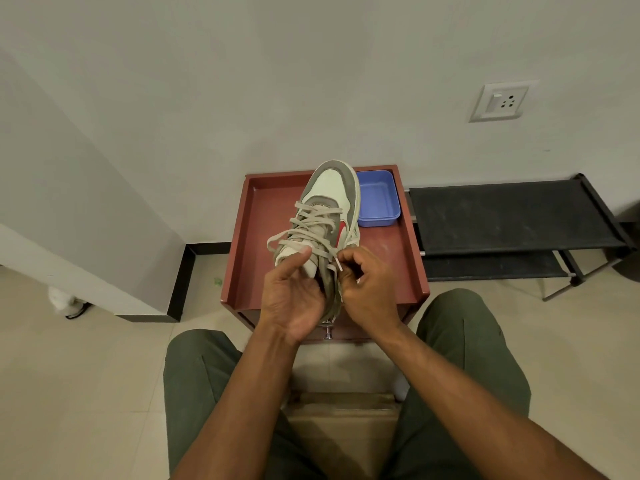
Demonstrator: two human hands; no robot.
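Nearest, two knees in olive-green trousers (197, 375) spread apart, with a brown cardboard box (343, 420) on the floor between them. Both bare forearms reach forward through that gap and meet over the near edge of the red-brown bench with a raised rim (242, 237).

The left hand (294, 299) is turned palm up and cups the heel end of the grey and white lace-up sneaker (332, 192), its thumb pressed on the tongue. The right hand (367, 289), just beside it with knuckles up, has its fingers (349, 261) curled together and pinches the tip of the beige flat lace (337, 265).

The sneaker points away, toe towards the wall, over the middle of the bench. It seems to be held up rather than resting there, though the hands hide its heel.

The bench surface left of the shoe is bare up to the rim. To the right, the toe sits just beside a blue square plastic tub (379, 199) in the far right corner. Further right, a black low shoe rack (502, 216) stands beside the bench. A white wall socket (498, 102) is on the far wall.
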